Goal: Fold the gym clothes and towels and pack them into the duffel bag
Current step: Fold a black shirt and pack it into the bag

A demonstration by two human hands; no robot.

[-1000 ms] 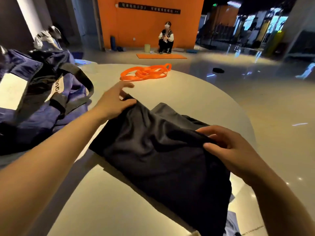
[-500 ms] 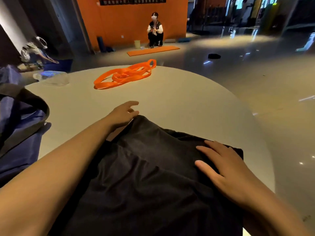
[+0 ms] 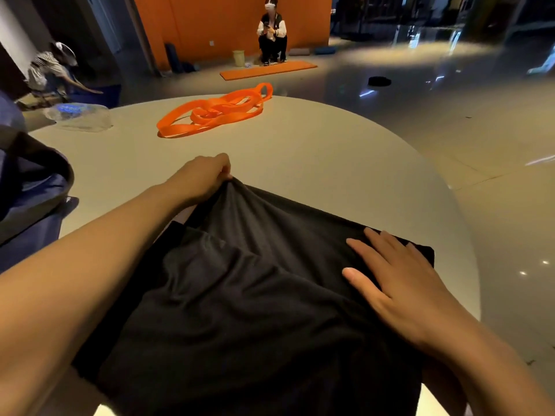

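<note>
Left hand extended forward, fingers curled, pinching far corner of black garment, fabric bunched at grip. Right hand flat, fingers straight and spread, pressing garment's right edge. Garment: thin, matte knit, softly creased, spread on near part of round pale worktop, smooth surface. Navy duffel bag at left edge, grey strap. Orange flat band loops at far side; crumpled clear plastic far left.
</note>
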